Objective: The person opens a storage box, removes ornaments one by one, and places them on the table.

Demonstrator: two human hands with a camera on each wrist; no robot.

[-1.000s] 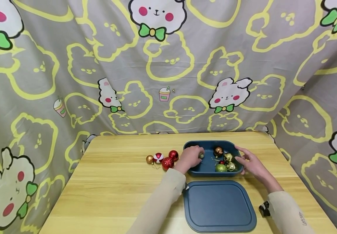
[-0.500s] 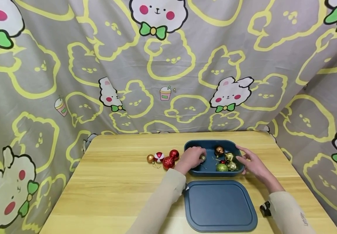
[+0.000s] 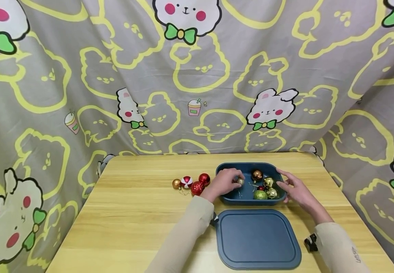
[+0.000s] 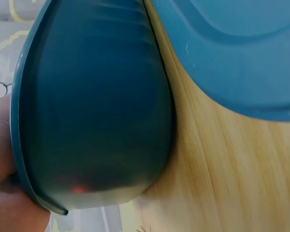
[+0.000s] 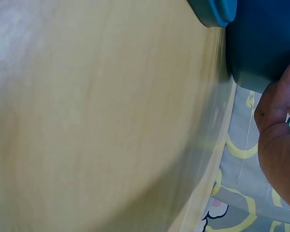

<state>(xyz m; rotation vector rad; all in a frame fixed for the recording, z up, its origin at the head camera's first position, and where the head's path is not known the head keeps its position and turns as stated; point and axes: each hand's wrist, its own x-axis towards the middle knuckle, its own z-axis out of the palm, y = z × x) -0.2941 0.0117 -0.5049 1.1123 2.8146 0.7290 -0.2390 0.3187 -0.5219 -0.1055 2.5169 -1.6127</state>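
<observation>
A dark blue rectangular box (image 3: 248,202) stands on the table, with several Christmas baubles in its right half. Over the box's left half, my left hand (image 3: 223,184) pinches a small pale gold bauble (image 3: 240,181), partly hidden by the fingers, with a thin thread hanging below. My right hand (image 3: 298,192) grips the box's right end at the rim. In the box lie a copper bauble (image 3: 257,174), a faceted gold one (image 3: 268,182), a green glitter one (image 3: 260,195) and a pale gold one (image 3: 272,193). The right wrist view shows the right hand (image 5: 280,125) against the box's end.
The box's flat blue lid (image 3: 258,239) lies on the wooden table (image 3: 132,220) in front of the box. Left of the box sit red baubles (image 3: 197,188), a red-and-white one (image 3: 186,182) and a gold one (image 3: 177,184). A patterned curtain (image 3: 200,79) encloses the back and sides.
My left hand has risen slightly and shifted right with the small gold bauble, which now shows more clearly. The right hand keeps its place on the box.
</observation>
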